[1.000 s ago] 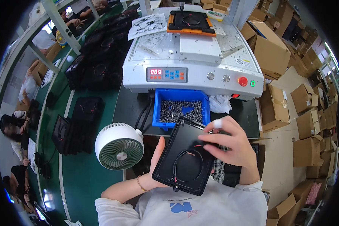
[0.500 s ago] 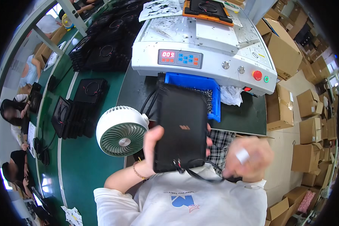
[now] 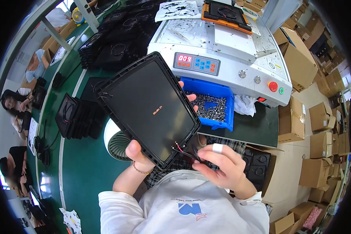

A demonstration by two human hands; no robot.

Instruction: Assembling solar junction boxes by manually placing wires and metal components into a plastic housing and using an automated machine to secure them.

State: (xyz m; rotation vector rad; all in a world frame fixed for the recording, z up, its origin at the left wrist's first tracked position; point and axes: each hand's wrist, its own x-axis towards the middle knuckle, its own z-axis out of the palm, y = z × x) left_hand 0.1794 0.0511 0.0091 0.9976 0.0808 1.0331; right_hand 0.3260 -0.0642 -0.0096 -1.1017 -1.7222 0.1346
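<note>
My left hand [image 3: 140, 158] grips a flat black plastic panel [image 3: 148, 105] with a raised rim. Its thumb lies on the near edge, and its fingertips show past the far right edge. The panel is held tilted, its recessed face toward me, with a small printed mark in the middle. From its lower corner comes a black cable [image 3: 190, 155] with a red wire beside it. Fingers of my right hand [image 3: 226, 169] close on that cable just off the corner; a white band is wrapped round one finger. The cable's far end is hidden.
Beyond the panel stands a blue bin [image 3: 231, 113] of small metal nuts, under a white machine [image 3: 238, 60] with buttons. A white fan [image 3: 117, 142] and stacked black panels [image 3: 76, 121] are on the green table at left. Cardboard boxes [image 3: 292, 121] line the right.
The panel has turned from upright to slanting, showing its rimmed face more fully, and has moved up and left. My right hand has come in from the right toward the panel's lower corner.
</note>
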